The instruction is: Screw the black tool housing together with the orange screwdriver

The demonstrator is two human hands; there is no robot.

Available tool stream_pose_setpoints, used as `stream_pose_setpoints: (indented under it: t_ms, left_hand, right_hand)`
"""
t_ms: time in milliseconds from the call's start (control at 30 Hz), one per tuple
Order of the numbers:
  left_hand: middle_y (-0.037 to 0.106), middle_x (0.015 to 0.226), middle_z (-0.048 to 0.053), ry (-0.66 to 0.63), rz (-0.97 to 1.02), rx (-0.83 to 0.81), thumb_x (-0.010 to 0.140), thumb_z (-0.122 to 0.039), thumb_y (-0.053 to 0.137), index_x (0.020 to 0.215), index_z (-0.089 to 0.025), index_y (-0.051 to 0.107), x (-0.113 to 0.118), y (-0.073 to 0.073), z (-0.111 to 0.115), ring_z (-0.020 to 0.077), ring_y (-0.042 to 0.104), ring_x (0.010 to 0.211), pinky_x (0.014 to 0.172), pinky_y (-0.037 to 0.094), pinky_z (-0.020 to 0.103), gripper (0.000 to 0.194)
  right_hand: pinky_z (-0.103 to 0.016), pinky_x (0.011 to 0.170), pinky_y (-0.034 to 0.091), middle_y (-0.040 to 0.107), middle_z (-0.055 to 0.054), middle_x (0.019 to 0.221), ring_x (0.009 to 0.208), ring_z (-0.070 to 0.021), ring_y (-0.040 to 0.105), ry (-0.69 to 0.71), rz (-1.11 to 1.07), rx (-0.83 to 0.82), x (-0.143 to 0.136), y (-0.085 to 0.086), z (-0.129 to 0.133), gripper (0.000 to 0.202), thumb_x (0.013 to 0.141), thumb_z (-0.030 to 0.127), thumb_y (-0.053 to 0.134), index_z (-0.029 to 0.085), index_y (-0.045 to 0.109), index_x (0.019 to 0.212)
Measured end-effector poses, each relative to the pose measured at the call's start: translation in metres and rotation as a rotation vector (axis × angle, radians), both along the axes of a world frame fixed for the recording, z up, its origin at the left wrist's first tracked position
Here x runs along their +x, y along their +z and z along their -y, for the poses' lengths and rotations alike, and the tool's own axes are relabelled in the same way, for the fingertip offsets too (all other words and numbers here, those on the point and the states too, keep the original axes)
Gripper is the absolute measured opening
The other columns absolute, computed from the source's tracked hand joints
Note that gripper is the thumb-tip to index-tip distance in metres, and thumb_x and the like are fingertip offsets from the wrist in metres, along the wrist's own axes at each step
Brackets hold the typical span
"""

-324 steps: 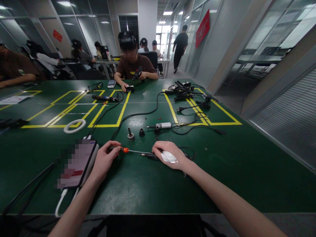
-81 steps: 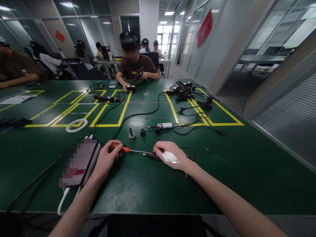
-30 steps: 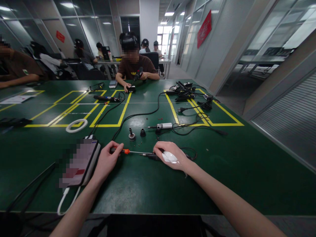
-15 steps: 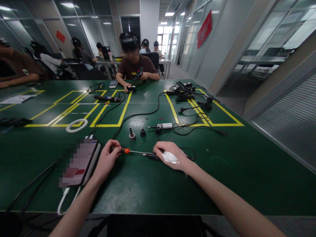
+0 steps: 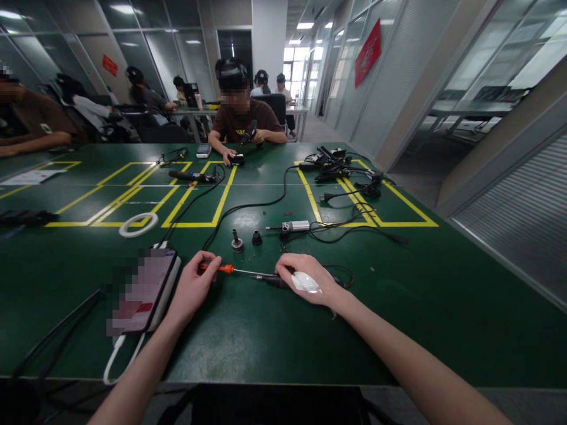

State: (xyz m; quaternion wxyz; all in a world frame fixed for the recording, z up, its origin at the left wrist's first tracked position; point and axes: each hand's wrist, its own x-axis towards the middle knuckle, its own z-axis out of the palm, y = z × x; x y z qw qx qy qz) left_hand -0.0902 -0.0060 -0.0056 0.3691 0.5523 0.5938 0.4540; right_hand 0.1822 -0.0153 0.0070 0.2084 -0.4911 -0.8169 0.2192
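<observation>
My left hand (image 5: 198,283) is closed around the handle of an orange screwdriver (image 5: 227,268), thumb and fingers pinching it. Its thin shaft points right, and the tip meets the fingertips of my right hand (image 5: 305,277). That hand, with a white patch on its back, is closed over a black pen-shaped tool (image 5: 275,281) lying on the table. The tool's metal tip points left, just under the screwdriver shaft; my fingers hide the exact contact point. Beyond the hands stand a dark fitting with a round base (image 5: 237,245) and a small black cone-shaped part (image 5: 257,238), with tiny bits nearby.
A silver-bodied tool (image 5: 296,226) with a cable lies beyond my right hand. A phone (image 5: 153,289) on a thick block sits left, with a white cable. Farther off are a white ring (image 5: 138,225), a heap of black cables (image 5: 330,162) and a person (image 5: 245,118) opposite.
My left thumb and fingers have shifted slightly on the screwdriver, showing more of its orange handle. My right hand and the black tool look the same.
</observation>
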Motion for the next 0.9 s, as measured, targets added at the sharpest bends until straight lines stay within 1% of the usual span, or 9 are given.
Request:
stream_pose_setpoints:
  t_ms: [133,233,333,467,600,767,900]
  left_hand:
    - [0.051,0.054,-0.006,-0.002,-0.012,-0.005,0.073,-0.063,0.072,0.076,-0.02,0.061,0.001,0.002,0.001,0.0128,0.044,0.051,0.051,0.034,0.023,0.045]
    - [0.054,0.057,-0.004,-0.005,0.014,-0.022,0.072,-0.057,0.072,0.078,-0.019,0.064,0.002,0.005,0.002,0.0124,0.045,0.051,0.049,0.033,0.023,0.039]
    - [0.056,0.061,-0.004,-0.004,0.089,-0.041,0.069,-0.049,0.07,0.079,-0.019,0.065,0.002,0.008,0.002,0.0107,0.042,0.049,0.047,0.03,0.022,0.033]
    - [0.057,0.059,-0.004,0.0,0.136,-0.075,0.065,-0.043,0.068,0.079,-0.019,0.064,0.004,0.011,0.003,0.0101,0.042,0.049,0.049,0.029,0.021,0.028]
    - [0.058,0.058,-0.004,0.008,0.151,-0.098,0.062,-0.045,0.07,0.081,-0.019,0.064,0.005,0.013,0.003,0.0103,0.043,0.05,0.05,0.031,0.021,0.033]
    - [0.059,0.059,-0.004,0.027,0.165,-0.088,0.062,-0.049,0.075,0.088,-0.019,0.064,0.004,0.012,0.003,0.0108,0.043,0.051,0.05,0.031,0.021,0.042]
    - [0.055,0.054,-0.006,0.014,0.157,-0.08,0.064,-0.051,0.075,0.086,-0.019,0.064,0.004,0.012,0.003,0.0112,0.043,0.05,0.051,0.031,0.022,0.041]
  right_hand:
    - [-0.027,0.072,0.041,0.07,-0.004,0.083,0.074,-0.0166,0.062,0.002,0.001,-0.006,0.0,-0.001,0.0,0.024,0.099,0.018,0.054,0.018,0.064,0.078]
    - [-0.027,0.072,0.041,0.07,-0.004,0.084,0.074,-0.0164,0.063,0.0,0.01,0.005,0.0,-0.001,0.0,0.024,0.099,0.018,0.053,0.018,0.064,0.078]
    - [-0.026,0.071,0.041,0.07,-0.004,0.083,0.074,-0.0159,0.063,0.003,0.018,0.008,-0.001,0.0,0.0,0.024,0.099,0.017,0.052,0.018,0.064,0.079]
    - [-0.027,0.071,0.04,0.07,-0.004,0.083,0.073,-0.016,0.062,0.001,0.019,0.015,0.0,0.0,0.0,0.023,0.098,0.017,0.053,0.018,0.064,0.078]
    - [-0.027,0.07,0.04,0.069,-0.003,0.081,0.073,-0.016,0.062,0.002,0.015,0.016,0.0,-0.001,0.0,0.023,0.098,0.018,0.054,0.018,0.064,0.078]
    - [-0.027,0.071,0.04,0.07,-0.004,0.084,0.074,-0.0163,0.062,-0.008,0.027,0.013,0.0,-0.002,0.0,0.023,0.1,0.019,0.053,0.018,0.065,0.08]
    - [-0.026,0.07,0.04,0.071,-0.004,0.084,0.074,-0.0162,0.062,-0.011,0.037,0.011,-0.001,-0.002,0.0,0.023,0.1,0.019,0.054,0.018,0.065,0.08]
